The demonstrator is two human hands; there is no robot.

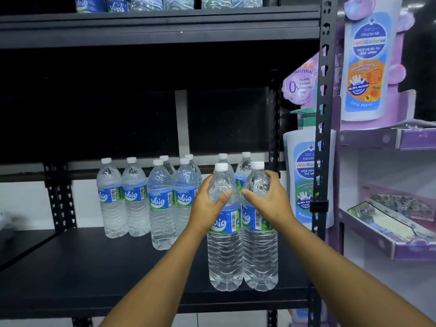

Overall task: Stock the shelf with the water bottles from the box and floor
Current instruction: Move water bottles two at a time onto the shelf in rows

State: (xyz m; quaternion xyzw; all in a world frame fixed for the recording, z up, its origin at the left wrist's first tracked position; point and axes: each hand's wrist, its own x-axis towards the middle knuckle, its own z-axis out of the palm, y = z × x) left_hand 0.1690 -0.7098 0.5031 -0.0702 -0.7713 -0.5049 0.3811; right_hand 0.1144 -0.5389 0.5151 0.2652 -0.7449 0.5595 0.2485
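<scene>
Low in the centre-right of the frame, two water bottles stand upright and touching near the front edge of the black shelf [94, 267]: the left hand [208, 201] is curled around the shoulder of the left bottle [224, 244], the right hand [271, 197] around the right bottle [260, 246]. Their long axes are vertical, each directly under its own hand. Straight behind, toward mid-frame, stands the stocked row [151, 197], so the coming push likely runs away from the person.

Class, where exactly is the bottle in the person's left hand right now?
In the head view, the left-hand bottle stands at the shelf's front right, touching the right-hand bottle, gripped by the left hand.
</scene>
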